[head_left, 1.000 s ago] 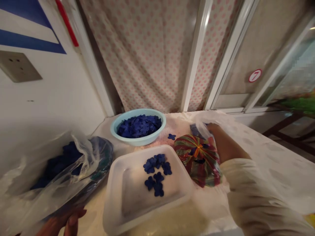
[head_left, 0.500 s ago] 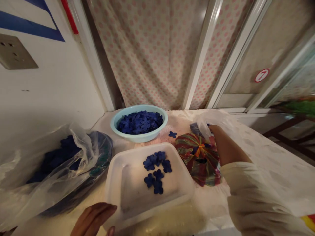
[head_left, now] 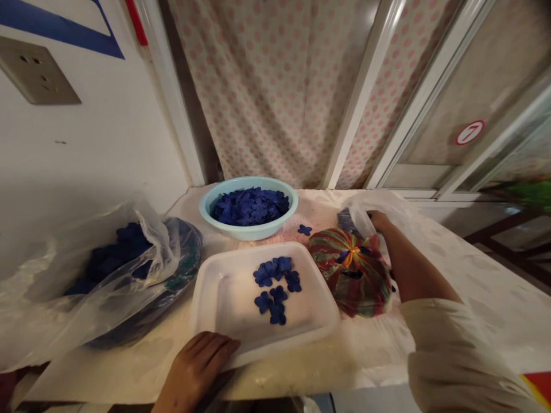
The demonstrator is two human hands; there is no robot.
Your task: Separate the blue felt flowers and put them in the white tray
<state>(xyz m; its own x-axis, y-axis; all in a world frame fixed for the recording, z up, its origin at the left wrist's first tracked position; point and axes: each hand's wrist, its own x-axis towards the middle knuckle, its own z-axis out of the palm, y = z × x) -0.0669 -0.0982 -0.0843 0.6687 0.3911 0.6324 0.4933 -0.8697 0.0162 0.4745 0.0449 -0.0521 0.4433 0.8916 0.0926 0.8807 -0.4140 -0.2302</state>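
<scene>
My left hand (head_left: pixel 198 367) lies at the near left corner of a white plastic tray (head_left: pixel 219 259), its fingers hooked over the rim and the thumb hidden. Several dark blue flower-shaped pieces (head_left: pixel 278 294) lie on the tray's floor, right of its middle. My right hand (head_left: pixel 379 221) is at the far right, fingers closed on the edge of a clear plastic bag (head_left: pixel 360 213) that has dark blue stuff in it. The fingertips are partly hidden. Between the tray and my right forearm sits a red-and-green striped bundle (head_left: pixel 336 275), gathered at an orange centre.
A light blue basin (head_left: pixel 249 232) full of blue flower pieces stands behind the tray. One loose flower piece (head_left: pixel 305 230) lies beside it. On the left slumps a large clear bag (head_left: pixel 172 258) holding more blue pieces. A wall and a dotted curtain (head_left: pixel 267 103) border the table.
My left hand has moved right and onto the tray's near rim. My right hand shows more at the clear bag's edge, where the arm previously reached in. The camera view has shifted slightly.
</scene>
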